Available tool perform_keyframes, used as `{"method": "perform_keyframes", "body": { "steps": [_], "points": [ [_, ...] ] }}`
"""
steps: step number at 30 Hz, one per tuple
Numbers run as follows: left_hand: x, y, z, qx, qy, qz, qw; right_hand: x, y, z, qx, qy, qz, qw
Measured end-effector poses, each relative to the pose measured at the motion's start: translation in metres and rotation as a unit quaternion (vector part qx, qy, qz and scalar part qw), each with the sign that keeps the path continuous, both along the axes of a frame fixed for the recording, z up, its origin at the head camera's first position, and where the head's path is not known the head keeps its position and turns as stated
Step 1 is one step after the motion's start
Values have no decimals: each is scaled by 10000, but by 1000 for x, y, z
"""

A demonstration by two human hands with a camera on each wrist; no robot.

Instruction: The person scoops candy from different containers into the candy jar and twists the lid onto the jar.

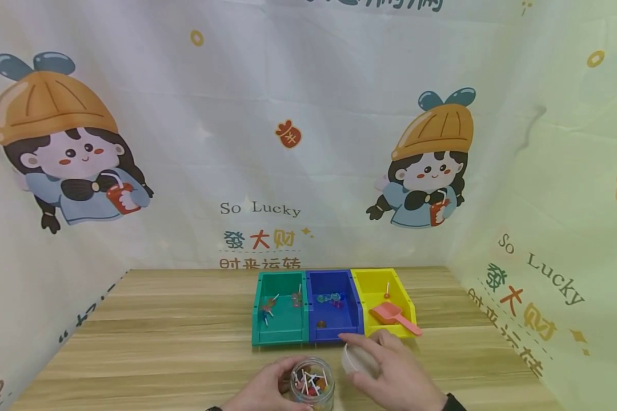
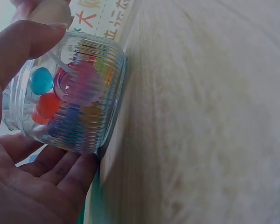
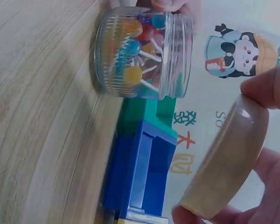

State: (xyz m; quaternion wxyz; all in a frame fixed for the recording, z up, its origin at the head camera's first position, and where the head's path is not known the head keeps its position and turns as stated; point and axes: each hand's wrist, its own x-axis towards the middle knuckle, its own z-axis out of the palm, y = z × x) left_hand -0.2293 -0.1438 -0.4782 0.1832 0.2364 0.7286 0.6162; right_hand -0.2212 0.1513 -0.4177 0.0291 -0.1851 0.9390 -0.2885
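A clear ribbed glass jar (image 1: 312,394) full of small colourful lollipops (image 3: 133,74) stands upright on the table with its mouth uncovered. My left hand (image 1: 267,388) holds it from the left, thumb near the rim and fingers round the far side. To the right of the jar, my right hand (image 1: 401,371) grips a round, pale translucent lid (image 1: 359,361) by its edge between thumb and fingers. In the right wrist view the lid (image 3: 228,158) is tilted and held apart from the jar.
Behind the hands stand three joined bins: green (image 1: 280,337), blue (image 1: 334,334) and yellow (image 1: 377,277). The green one holds a few lollipops, the blue one small shiny pieces. A pink scoop (image 1: 391,313) and a lollipop (image 1: 387,292) lie in the yellow bin, the scoop's handle over its front edge.
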Motion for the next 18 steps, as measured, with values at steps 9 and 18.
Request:
{"method": "perform_keyframes", "body": {
  "steps": [9, 18],
  "points": [
    [1, 2, 1, -109, -72, 134, 9998, -1, -9, 6, -998, -385, -111, 9942],
    [2, 2, -1, -142, -125, 154, 9997, 3, -22, 4, -1695, 68, 160, 9854]
  ]
}}
